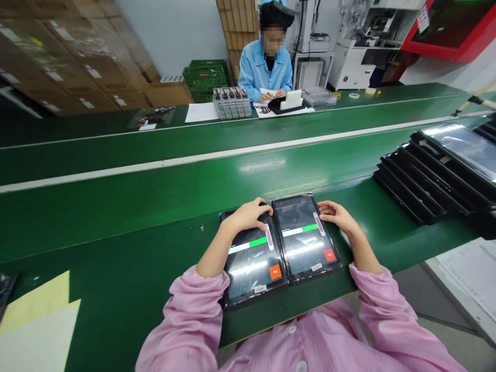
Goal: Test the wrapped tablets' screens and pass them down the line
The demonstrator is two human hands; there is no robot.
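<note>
Two black tablets lie flat side by side on the green bench in front of me, screens lit, each with a green bar, a white bar and a red-orange "Fail" box. My left hand (pixel 250 214) rests over the upper part of the left tablet (pixel 248 266), thumb and fingers apart, fingertips near the inner edge. At the right tablet's (pixel 304 248) outer edge, my right hand (pixel 335 214) touches the side with loosely bent fingers. Neither hand lifts a tablet. Each screen also shows a pinkish vertical slider and a small white label near the bottom.
A stack of black tablets (pixel 430 175) leans at the right. Yellow and white paper sheets (pixel 39 330) lie at left. Beyond a raised white rail (pixel 217 155), a person in a blue jacket (pixel 267 67) works beside a clear tray stack (pixel 232 103).
</note>
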